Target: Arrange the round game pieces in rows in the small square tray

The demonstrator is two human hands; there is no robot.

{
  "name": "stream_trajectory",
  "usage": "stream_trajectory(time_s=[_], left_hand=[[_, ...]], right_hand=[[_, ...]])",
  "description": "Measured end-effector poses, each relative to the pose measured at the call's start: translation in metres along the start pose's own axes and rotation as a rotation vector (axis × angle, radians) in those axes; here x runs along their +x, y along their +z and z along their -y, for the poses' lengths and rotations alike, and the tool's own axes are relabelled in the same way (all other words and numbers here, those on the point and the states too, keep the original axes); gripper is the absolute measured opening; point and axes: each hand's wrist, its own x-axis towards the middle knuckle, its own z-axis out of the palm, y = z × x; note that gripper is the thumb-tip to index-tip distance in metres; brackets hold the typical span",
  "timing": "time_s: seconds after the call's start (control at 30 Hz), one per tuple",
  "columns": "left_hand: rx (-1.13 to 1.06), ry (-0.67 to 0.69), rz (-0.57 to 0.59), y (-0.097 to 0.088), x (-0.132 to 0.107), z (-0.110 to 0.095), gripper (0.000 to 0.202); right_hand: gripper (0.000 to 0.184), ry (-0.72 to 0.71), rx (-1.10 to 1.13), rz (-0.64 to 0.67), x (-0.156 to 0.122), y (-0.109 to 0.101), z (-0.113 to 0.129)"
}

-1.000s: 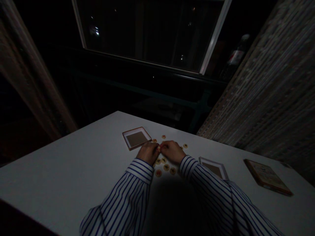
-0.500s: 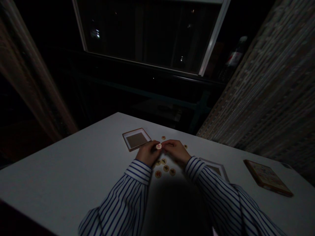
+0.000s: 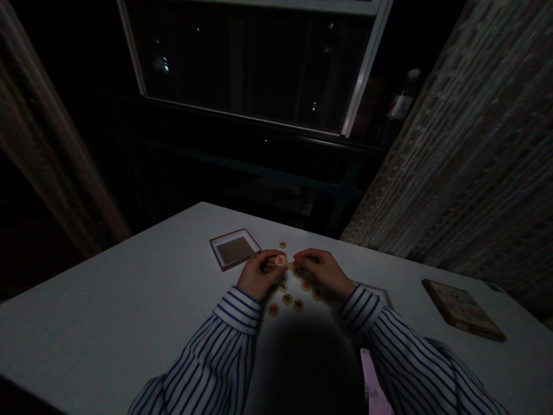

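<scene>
My left hand [image 3: 259, 275] pinches a round xiangqi piece [image 3: 280, 261] with a red character, its face turned up to me. Just to the right, my right hand [image 3: 322, 270] hovers with fingertips drawn together; whether anything small is between them I cannot make out. Beneath both hands lie several more xiangqi pieces on the white table [image 3: 129, 300], among them a red-marked one [image 3: 273, 310] and a dark-marked one [image 3: 298, 305]. Another piece [image 3: 282, 245] lies beyond the fingers. Some pieces are partly hidden by my hands.
A shallow open box tray [image 3: 213, 253] sits left of my left hand. Behind my right wrist shows part of a pale-edged tray [image 3: 382, 293]. At the right lies a flat wooden-edged box [image 3: 462, 308]. Beyond the table are a window, curtains and a bottle [image 3: 400, 106].
My right hand has drawn away to the right from the piece in my left hand. The held piece now shows more of its face. The view has shifted slightly.
</scene>
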Motion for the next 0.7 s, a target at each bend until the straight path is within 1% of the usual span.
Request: stream_trajectory(time_s=[0.1,0.27,0.37,0.5,0.7], left_hand=[[0.002,-0.006,0.036,0.002,-0.003,-0.005,0.034],[0.013,-0.008,0.043,0.006,-0.009,-0.016,0.033],[-0.010,-0.017,0.071,0.009,-0.011,-0.018,0.036],[-0.069,-0.061,0.079,0.013,-0.014,-0.018,0.042],[-0.112,-0.064,0.062,0.017,-0.017,-0.020,0.047]], right_hand=[[0.022,0.002,0.039,0.010,-0.007,-0.005,0.004],[0.030,0.073,0.274,0.053,-0.023,-0.013,0.011],[0.029,0.121,0.405,0.071,-0.030,-0.016,0.014],[0.024,0.139,0.570,0.104,-0.036,-0.022,0.014],[0.025,0.149,0.678,0.132,-0.048,-0.031,0.014]])
